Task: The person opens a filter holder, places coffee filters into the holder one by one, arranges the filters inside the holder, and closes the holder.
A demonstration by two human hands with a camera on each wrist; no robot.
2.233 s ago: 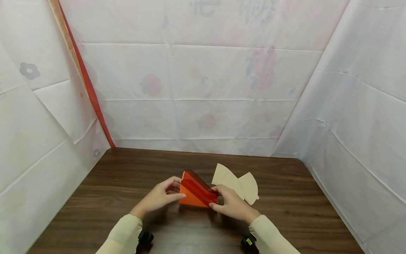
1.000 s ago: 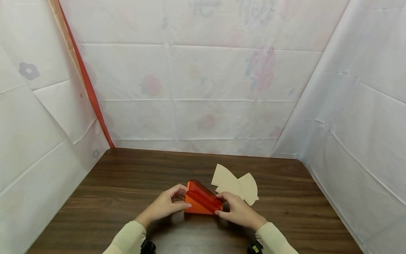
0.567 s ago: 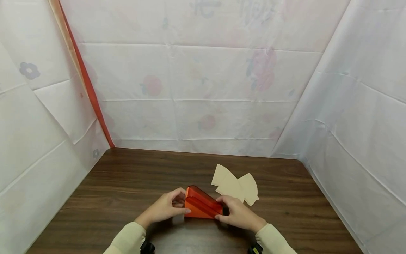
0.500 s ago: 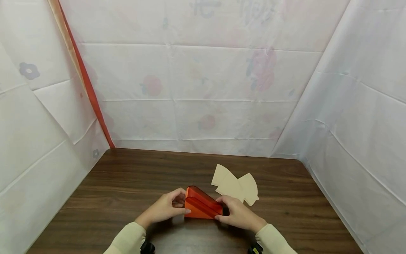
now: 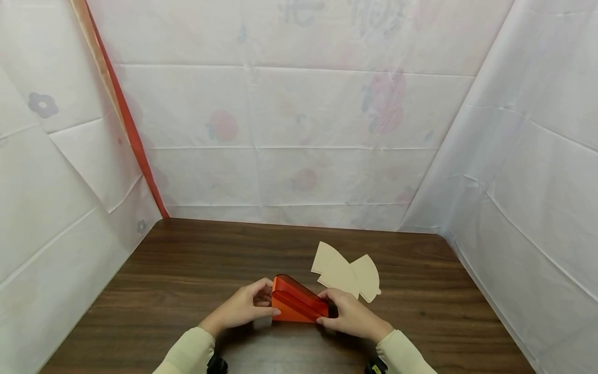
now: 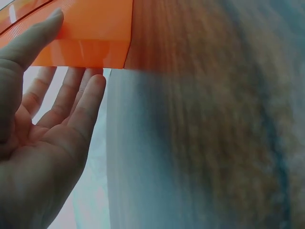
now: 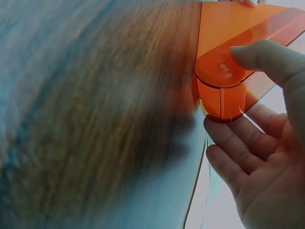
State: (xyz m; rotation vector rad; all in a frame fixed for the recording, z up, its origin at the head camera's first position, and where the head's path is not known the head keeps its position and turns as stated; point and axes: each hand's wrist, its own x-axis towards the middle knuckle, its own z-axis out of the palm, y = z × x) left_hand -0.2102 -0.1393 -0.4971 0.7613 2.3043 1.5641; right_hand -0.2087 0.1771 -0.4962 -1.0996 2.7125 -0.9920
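Observation:
In the head view an orange see-through plastic holder (image 5: 300,301) with a slanted top stands on the wooden table. My left hand (image 5: 243,305) grips its tall left end, thumb on the near face and fingers at the far side. At the low right end, my right hand (image 5: 351,312) pinches the holder between thumb and fingers. The right wrist view shows the thumb on the holder's rounded end (image 7: 221,71). In the left wrist view, the left thumb lies across its orange face (image 6: 95,21). Cream fan-shaped paper filters (image 5: 340,275) lie behind the right hand.
The dark wooden table (image 5: 224,244) is enclosed by white patterned sheets (image 5: 299,176) at the back and both sides. A red and tan strip (image 5: 126,114) runs along the left back corner. Black wrist straps (image 5: 217,364) sit below the hands.
Both hands have brought the orange holder nearer to me and slightly to the right, and in the last half second it has stayed nearly still. The paper filters have not moved.

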